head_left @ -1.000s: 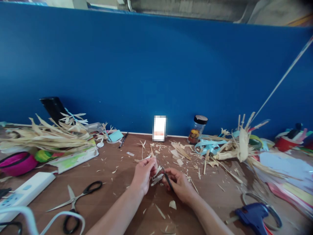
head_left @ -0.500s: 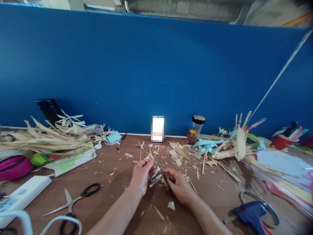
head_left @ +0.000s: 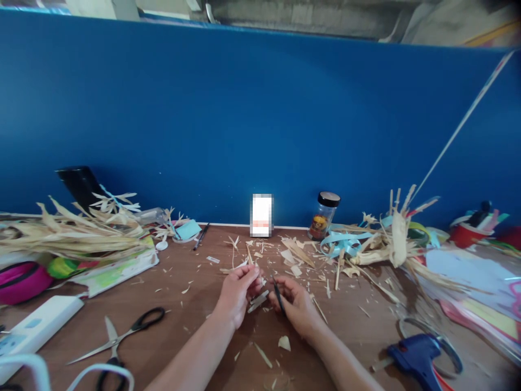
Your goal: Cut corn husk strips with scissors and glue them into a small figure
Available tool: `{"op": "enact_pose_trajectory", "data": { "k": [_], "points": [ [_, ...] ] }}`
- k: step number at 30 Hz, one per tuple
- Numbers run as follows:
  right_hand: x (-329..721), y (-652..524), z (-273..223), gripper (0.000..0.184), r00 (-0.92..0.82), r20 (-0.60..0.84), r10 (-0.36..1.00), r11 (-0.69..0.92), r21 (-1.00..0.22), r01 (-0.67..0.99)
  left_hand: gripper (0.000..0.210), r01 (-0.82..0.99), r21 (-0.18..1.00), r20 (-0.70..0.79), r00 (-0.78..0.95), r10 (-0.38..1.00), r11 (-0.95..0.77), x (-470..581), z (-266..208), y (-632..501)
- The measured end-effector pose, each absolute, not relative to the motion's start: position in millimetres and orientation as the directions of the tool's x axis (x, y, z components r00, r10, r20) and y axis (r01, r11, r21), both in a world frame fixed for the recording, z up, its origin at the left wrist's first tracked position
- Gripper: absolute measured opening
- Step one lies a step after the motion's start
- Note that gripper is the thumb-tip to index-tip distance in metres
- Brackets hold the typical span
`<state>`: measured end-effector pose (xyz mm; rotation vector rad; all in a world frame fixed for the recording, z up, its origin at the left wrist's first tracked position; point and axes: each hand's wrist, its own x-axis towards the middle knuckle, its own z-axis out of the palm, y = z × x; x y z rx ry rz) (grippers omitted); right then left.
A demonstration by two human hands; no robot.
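While our right hand point(head_left: 298, 306) grips a dark tool point(head_left: 279, 298), lower centre, our left hand point(head_left: 236, 292) pinches. On what, we cannot tell.

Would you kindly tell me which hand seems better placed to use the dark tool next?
Probably the right hand: it grips the slim dark tool, whereas the left hand, closed in a pinch across from it, shows no tool.
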<state>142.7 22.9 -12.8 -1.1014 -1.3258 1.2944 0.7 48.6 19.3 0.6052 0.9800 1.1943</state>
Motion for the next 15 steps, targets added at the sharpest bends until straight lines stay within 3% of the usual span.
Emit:
{"op": "enact_pose_trajectory", "data": {
  "k": [6, 15],
  "points": [
    [145.4, 24.2, -5.2, 0.053, -0.03, -0.002, 1.0, -0.007, -0.986, -0.167, 0.023, -0.374, 0.87, -0.277, 0.17, 0.946, 0.322, 9.7, 14.3, 40.0],
    [146.1, 20.8, -5.7, 0.041, -0.136, 0.029, 0.99, 0.0, -0.977, -0.212, 0.022, -0.387, 0.861, -0.238, 0.269, 0.933, 0.331, 12.9, 15.9, 35.8]
  ]
}}
